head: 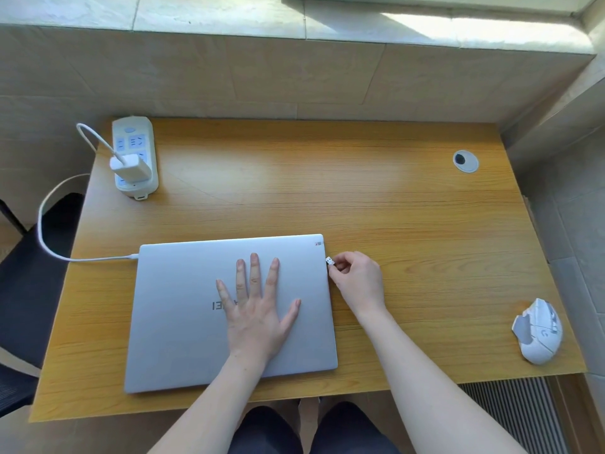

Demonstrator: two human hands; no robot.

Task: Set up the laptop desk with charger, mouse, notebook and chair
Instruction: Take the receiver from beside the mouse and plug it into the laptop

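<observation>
A closed silver laptop [183, 309] lies on the wooden desk [393, 224]. My left hand [255, 303] rests flat on its lid, fingers spread. My right hand [357, 276] pinches a small white USB receiver [330, 261] right at the laptop's right edge. A white charger [131, 167] sits plugged into a white power strip [135, 152] at the desk's back left. Its white cable [42, 231] loops off the left edge and runs into the laptop's left side. A white mouse [538, 330] lies near the desk's front right corner.
A round grey cable grommet [465, 161] sits in the desk's back right. A dark chair [29, 290] stands left of the desk. A tiled wall and window sill rise behind. A ribbed radiator [510, 411] shows below the front right edge.
</observation>
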